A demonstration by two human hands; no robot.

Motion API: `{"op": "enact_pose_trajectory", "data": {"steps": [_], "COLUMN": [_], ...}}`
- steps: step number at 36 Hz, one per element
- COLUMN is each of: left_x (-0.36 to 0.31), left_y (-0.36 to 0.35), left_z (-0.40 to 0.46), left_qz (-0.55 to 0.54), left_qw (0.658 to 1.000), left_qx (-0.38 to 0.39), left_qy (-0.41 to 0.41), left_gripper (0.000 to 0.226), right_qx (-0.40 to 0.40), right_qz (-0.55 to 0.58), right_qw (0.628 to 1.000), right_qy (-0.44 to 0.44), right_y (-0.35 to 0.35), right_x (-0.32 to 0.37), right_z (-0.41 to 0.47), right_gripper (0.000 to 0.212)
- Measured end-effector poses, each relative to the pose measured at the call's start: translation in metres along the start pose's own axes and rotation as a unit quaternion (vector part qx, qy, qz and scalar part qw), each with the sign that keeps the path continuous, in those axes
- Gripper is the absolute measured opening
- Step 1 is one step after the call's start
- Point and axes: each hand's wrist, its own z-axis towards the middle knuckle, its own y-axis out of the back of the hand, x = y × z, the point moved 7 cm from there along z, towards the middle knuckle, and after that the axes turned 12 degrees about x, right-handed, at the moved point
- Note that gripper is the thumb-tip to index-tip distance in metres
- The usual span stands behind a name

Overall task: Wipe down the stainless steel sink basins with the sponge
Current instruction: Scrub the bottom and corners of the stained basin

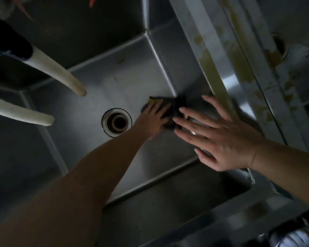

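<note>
I look down into a deep stainless steel sink basin. My left hand reaches to the basin floor and presses a dark sponge with a yellow edge against the floor, near the right-hand corner. Its fingers lie flat on the sponge. My right hand hovers higher up, fingers spread and straight, over the basin's right wall and holds nothing. The round drain lies just left of my left hand.
Two white hoses hang into the basin from the left. A steel divider rim with yellowish stains runs along the right, with another basin beyond it. The near rim crosses the lower right.
</note>
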Motion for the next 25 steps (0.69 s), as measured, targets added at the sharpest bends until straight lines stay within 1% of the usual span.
{"op": "enact_pose_trajectory", "data": {"steps": [1,3,5,8,10,11,14,16,18,19,20,21,22,23,25], "left_x": [-0.019,-0.052,-0.068,-0.058,-0.038,-0.024,0.03,0.07,0.116,0.143,0.169,0.192,0.209,0.218,0.218], "left_y": [-0.006,-0.018,-0.026,-0.025,-0.021,-0.014,0.018,0.028,0.036,0.039,0.042,0.042,0.04,0.038,0.036], "left_z": [-0.009,-0.023,-0.029,-0.02,-0.007,0.002,0.023,0.032,0.04,0.045,0.047,0.049,0.051,0.052,0.048], "left_qz": [0.031,0.074,0.076,0.069,0.056,0.04,0.006,0.002,-0.03,-0.058,-0.095,-0.145,-0.186,-0.202,-0.196], "left_qw": [0.999,0.992,0.987,0.985,0.987,0.991,0.997,0.998,0.993,0.983,0.967,0.947,0.931,0.924,0.926], "left_qx": [-0.005,-0.011,-0.002,0.003,0.012,0.001,-0.064,-0.068,-0.06,-0.05,-0.036,-0.019,-0.004,0.004,0.001], "left_qy": [-0.045,-0.105,-0.144,-0.159,-0.148,-0.129,-0.052,0.011,0.102,0.168,0.235,0.285,0.315,0.325,0.321], "left_gripper": [0.044,0.035,0.036,0.043,0.049,0.05,0.043,0.041,0.047,0.052,0.056,0.059,0.062,0.063,0.064], "right_qx": [0.001,0.004,0.01,0.012,0.019,0.024,0.039,0.034,0.022,0.018,0.015,0.015,0.016,0.017,0.024], "right_qz": [0.001,0.002,0.007,0.019,0.019,0.017,0.015,0.017,0.015,0.013,0.013,0.014,0.017,0.018,0.014], "right_qw": [1.0,1.0,1.0,1.0,1.0,1.0,0.999,0.999,0.999,1.0,1.0,0.999,0.999,0.999,0.999], "right_qy": [-0.002,-0.001,0.002,0.006,0.001,-0.005,-0.025,-0.027,-0.022,-0.023,-0.024,-0.027,-0.03,-0.032,-0.031], "right_y": [0.0,0.001,-0.001,-0.004,-0.006,-0.008,-0.012,-0.012,-0.011,-0.011,-0.011,-0.012,-0.012,-0.012,-0.012], "right_x": [0.0,0.0,0.0,0.001,0.0,-0.001,-0.003,-0.003,-0.003,-0.003,-0.003,-0.002,-0.003,-0.004,-0.004], "right_z": [0.001,0.001,0.002,0.002,0.002,0.002,0.002,0.001,0.0,-0.001,-0.001,-0.002,-0.001,-0.001,-0.001], "right_gripper": [0.058,0.058,0.057,0.058,0.061,0.064,0.07,0.07,0.07,0.07,0.07,0.07,0.069,0.069,0.068]}}
